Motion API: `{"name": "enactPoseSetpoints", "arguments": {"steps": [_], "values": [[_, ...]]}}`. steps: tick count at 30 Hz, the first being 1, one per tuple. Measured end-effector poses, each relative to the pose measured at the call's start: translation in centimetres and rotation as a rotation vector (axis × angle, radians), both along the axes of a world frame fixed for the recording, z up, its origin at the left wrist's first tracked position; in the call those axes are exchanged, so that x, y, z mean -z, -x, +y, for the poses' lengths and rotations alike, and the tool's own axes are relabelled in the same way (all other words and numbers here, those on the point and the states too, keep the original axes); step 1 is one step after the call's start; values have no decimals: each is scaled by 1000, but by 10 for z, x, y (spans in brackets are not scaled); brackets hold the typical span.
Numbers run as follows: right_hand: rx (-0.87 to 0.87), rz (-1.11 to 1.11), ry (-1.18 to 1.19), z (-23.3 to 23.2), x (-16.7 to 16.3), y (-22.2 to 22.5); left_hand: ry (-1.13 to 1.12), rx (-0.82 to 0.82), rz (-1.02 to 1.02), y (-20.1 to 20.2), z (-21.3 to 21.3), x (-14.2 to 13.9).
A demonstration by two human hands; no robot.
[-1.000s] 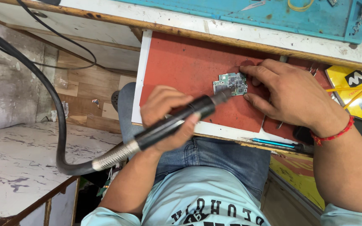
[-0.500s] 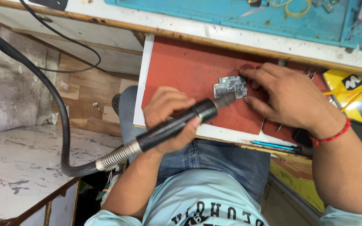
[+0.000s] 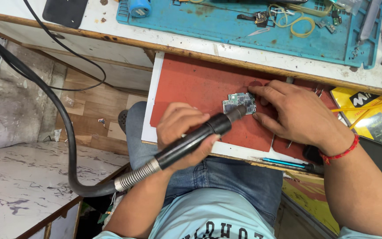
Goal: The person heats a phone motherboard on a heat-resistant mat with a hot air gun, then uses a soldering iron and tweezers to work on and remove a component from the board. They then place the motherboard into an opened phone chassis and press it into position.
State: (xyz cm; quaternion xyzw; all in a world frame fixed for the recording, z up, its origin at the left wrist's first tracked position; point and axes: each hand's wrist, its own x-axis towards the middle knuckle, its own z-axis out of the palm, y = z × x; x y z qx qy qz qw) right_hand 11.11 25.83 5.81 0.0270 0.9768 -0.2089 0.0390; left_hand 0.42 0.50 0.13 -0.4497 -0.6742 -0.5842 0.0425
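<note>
- Black handpiece point(image 3: 200, 137) with a silver coil collar, on a black hose point(image 3: 63, 128).
- Small circuit board point(image 3: 239, 103), green and grey as far as shows.
- Rust-red mat point(image 3: 195, 88).
- Turquoise mat point(image 3: 244, 31) along the bench's far edge.
- Red wrist thread point(image 3: 342, 152).
- White, grey-veined slab point(image 3: 18, 181).
</note>
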Motion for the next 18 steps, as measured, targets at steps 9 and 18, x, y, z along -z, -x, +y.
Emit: {"name": "enactPoseSetpoints", "arguments": {"steps": [9,18], "values": [[11,-12,8,-1,-1,1,12,-111,-26,-1,-5,-1],[1,-8,-7,0,-1,1,-30,-163,-85,0,-3,3]]}}
